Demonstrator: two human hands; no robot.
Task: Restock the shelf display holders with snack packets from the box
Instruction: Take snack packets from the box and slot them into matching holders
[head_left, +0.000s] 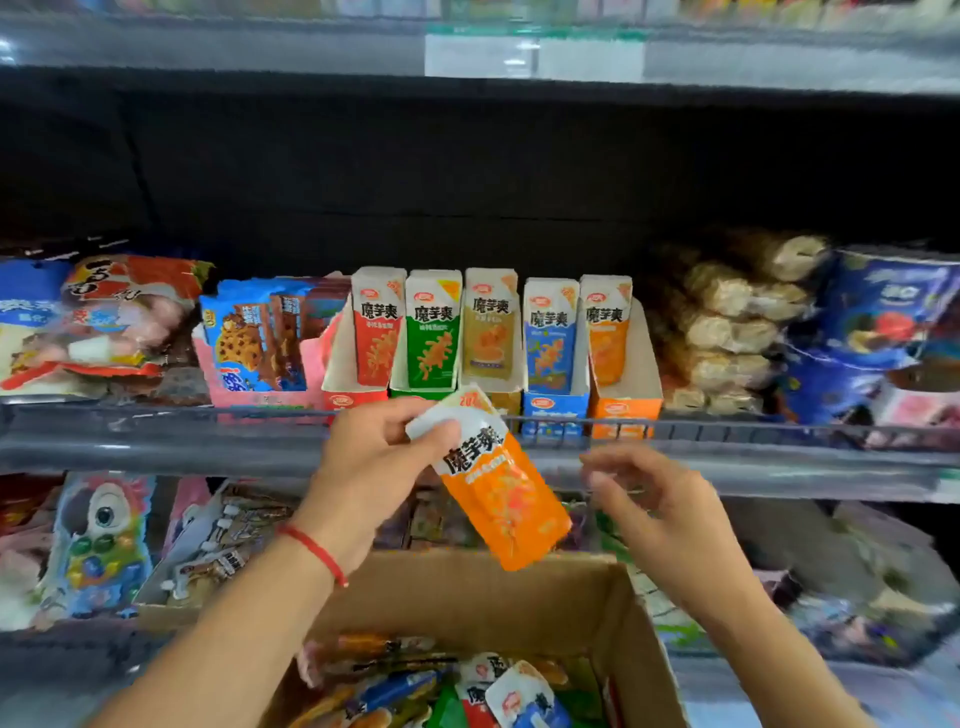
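Observation:
My left hand (379, 457) grips the white top of an orange snack packet (504, 499), held tilted in front of the shelf rail. To its right, my right hand (649, 493) hovers empty with fingers loosely curled, just clear of the packet. On the shelf stand five display holders with upright packets: red (376, 332), green (434, 332), tan (491, 327), blue (550, 338) and orange (608, 332). Below my hands, an open cardboard box (613, 613) holds several mixed packets (467, 691).
Cookie packs (260, 338) and bagged snacks (104, 322) fill the shelf to the left; clear-wrapped rolls (737, 322) and blue packs (883, 322) lie to the right. A grey shelf rail (156, 441) runs across. More goods sit on the lower shelf (104, 545).

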